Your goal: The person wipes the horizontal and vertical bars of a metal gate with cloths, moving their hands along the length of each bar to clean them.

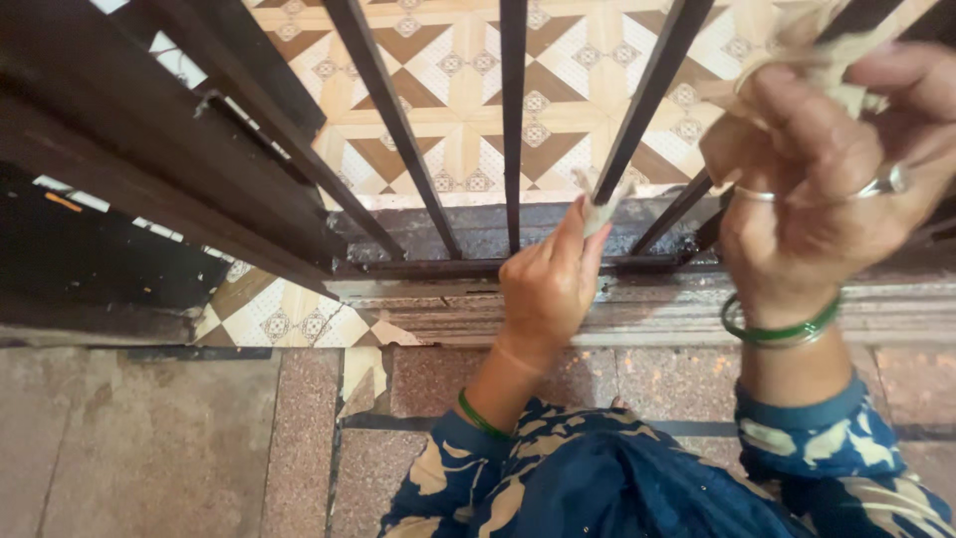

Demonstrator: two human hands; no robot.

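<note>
My left hand (550, 279) pinches the lower end of a pale cloth strip (600, 206) next to a dark metal gate bar (637, 110), just above the bottom rail (438, 267). High at the right, my right hand (827, 189) is closed on the bunched upper part of the same pale cloth (812, 55), close to the camera and blurred. Both wrists wear green bangles, and rings show on the right fingers. The cloth between the two hands is hidden behind the bar.
The gate (513, 120) has several vertical dark bars. Beyond it lies a patterned beige and brown tiled floor (468, 90). A grey stone threshold (657, 309) runs under the rail. Speckled reddish floor slabs (149, 448) lie on my side, with my blue patterned sleeves below.
</note>
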